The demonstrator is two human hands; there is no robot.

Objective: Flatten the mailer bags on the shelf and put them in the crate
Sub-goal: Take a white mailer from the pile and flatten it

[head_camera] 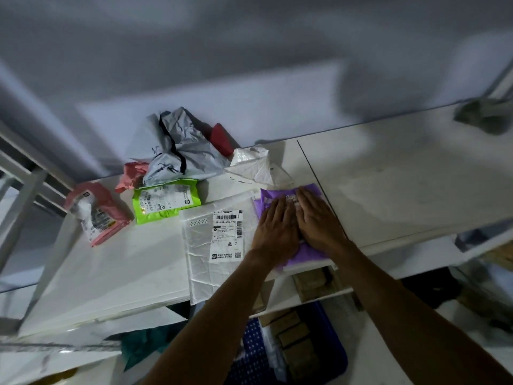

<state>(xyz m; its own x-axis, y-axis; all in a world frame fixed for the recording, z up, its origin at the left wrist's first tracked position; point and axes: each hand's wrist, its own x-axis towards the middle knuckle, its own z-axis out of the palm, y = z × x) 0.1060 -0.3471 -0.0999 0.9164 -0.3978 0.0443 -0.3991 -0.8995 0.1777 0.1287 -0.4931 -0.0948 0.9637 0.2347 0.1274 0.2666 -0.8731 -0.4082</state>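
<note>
Together, left hand (pixel 274 232) and right hand (pixel 319 220) press flat on purple mailer (pixel 305 255).

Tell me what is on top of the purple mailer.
Two flat hands press on the purple mailer: left hand beside right hand. A pale label peeks out at the fingertips; the rest is covered.

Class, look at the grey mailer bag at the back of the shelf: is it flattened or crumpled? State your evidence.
Crumpled. The grey mailer bag rises in a bunched heap, its surface full of folds and creases.
</note>
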